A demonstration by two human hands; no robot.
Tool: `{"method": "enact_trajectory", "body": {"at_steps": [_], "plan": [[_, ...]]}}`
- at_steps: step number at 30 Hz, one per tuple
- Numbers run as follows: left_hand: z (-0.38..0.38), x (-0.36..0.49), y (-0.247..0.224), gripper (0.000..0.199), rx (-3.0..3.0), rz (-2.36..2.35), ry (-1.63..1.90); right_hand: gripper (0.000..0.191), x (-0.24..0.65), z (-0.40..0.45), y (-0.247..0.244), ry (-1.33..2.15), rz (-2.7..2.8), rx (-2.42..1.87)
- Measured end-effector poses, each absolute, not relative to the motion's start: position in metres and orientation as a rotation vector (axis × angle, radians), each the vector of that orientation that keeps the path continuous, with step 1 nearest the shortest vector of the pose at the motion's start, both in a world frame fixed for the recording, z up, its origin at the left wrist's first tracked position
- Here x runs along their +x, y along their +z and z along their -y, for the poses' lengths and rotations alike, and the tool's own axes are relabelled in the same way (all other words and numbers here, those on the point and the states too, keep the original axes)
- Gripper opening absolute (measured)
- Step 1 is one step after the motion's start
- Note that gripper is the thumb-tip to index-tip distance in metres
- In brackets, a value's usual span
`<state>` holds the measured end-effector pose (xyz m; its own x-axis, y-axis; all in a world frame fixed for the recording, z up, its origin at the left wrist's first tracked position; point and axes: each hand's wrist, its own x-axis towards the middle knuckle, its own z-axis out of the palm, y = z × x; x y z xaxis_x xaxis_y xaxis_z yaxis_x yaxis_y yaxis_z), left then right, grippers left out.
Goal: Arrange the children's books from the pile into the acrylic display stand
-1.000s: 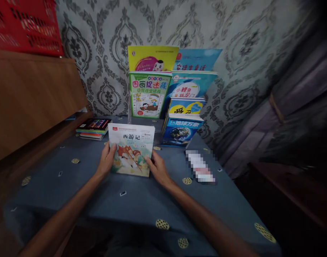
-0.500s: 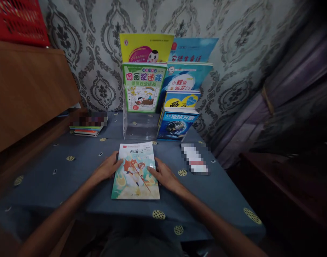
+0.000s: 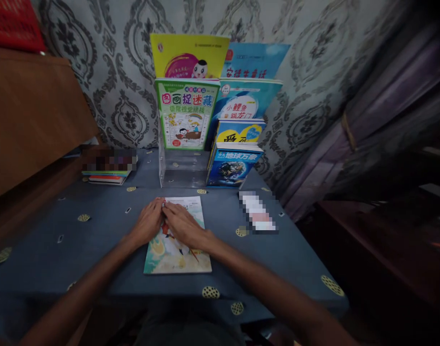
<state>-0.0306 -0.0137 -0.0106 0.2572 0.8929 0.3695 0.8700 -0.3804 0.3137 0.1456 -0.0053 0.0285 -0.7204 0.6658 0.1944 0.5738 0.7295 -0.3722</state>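
Note:
A paperback picture-covered book [image 3: 177, 263] lies flat on the cloth-covered table, its top toward the shelf. At its upper left corner my left hand [image 3: 148, 222] is closed, fingers bent over the edge. My right hand [image 3: 184, 227] reaches across the cover, and its fingertips meet the left ones at that same corner. Both hands look pinched on the book there; a small pale bit shows between the fingertips, too small to make out. The hands cover most of the title and part of the drawing.
Behind the book stands a clear acrylic rack [image 3: 184, 178] holding several children's books, among them a green one [image 3: 186, 115] and a blue one with a globe [image 3: 232, 166]. A blurred-out flat item [image 3: 258, 211] lies to the right. A book stack [image 3: 108, 178] sits back left.
My hands have left the book's two sides. The right hand has crossed leftward over the cover, and the left has moved up to the upper left corner. The view has shifted slightly.

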Motion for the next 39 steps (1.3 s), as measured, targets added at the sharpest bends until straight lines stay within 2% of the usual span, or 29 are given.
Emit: {"method": "enact_trajectory", "body": {"at_steps": [6,16,26,30,39], "plan": [[0.009,-0.039,-0.027,0.045,2.514,-1.755,0.781,0.051,0.144,-0.011,0.02,0.447,2.662,-1.054],[0.006,-0.039,-0.024,0.053,2.562,-1.838,0.57,0.064,0.22,-0.017,0.021,0.531,2.474,-1.392],[-0.001,-0.034,-0.011,0.05,2.779,-1.809,0.308,0.062,0.242,-0.018,0.01,0.557,2.469,-1.296],[-0.011,-0.023,-0.021,0.049,2.987,-1.539,0.371,0.062,0.243,-0.019,0.006,0.536,2.459,-1.265],[-0.025,0.007,-0.033,0.063,2.97,-1.409,0.615,0.064,0.246,-0.022,0.007,0.532,2.457,-1.244]]}}
